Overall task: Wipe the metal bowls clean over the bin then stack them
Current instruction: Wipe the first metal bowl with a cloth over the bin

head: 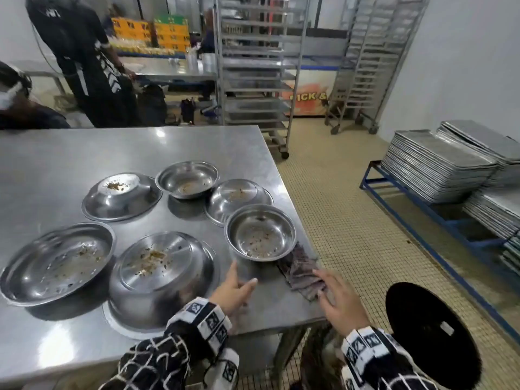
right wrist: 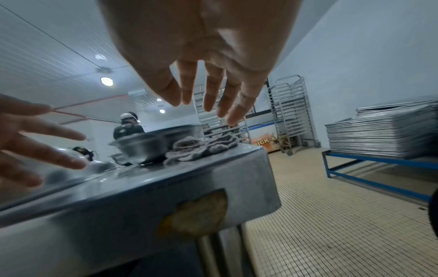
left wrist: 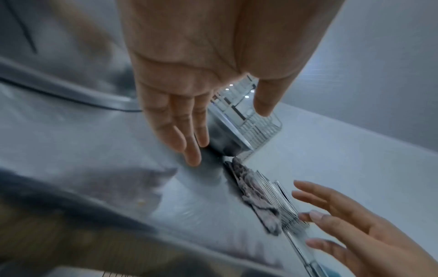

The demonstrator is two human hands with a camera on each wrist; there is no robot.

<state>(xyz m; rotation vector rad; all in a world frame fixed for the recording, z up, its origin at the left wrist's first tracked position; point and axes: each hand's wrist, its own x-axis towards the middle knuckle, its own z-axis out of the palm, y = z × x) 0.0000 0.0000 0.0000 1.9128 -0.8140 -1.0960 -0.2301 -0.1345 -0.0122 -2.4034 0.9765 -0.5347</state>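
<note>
Several dirty metal bowls sit on the steel table (head: 70,164), some upright, some upside down. The nearest small upright bowl (head: 260,232) (left wrist: 225,142) (right wrist: 142,148) holds crumbs. A crumpled grey cloth (head: 301,273) (left wrist: 253,193) (right wrist: 203,148) lies beside it at the table's right edge. My left hand (head: 242,277) (left wrist: 206,120) (right wrist: 35,142) is open just in front of that bowl, fingers straight, holding nothing. My right hand (head: 332,291) (right wrist: 206,90) (left wrist: 343,215) hovers open over the cloth's near end, fingers spread.
A large upturned bowl (head: 163,274) lies left of my left hand. A black round lid (head: 430,333) stands on the floor right of the table corner. Stacked metal trays (head: 439,167) sit on a blue frame at right. Tray racks (head: 256,66) and people stand behind the table.
</note>
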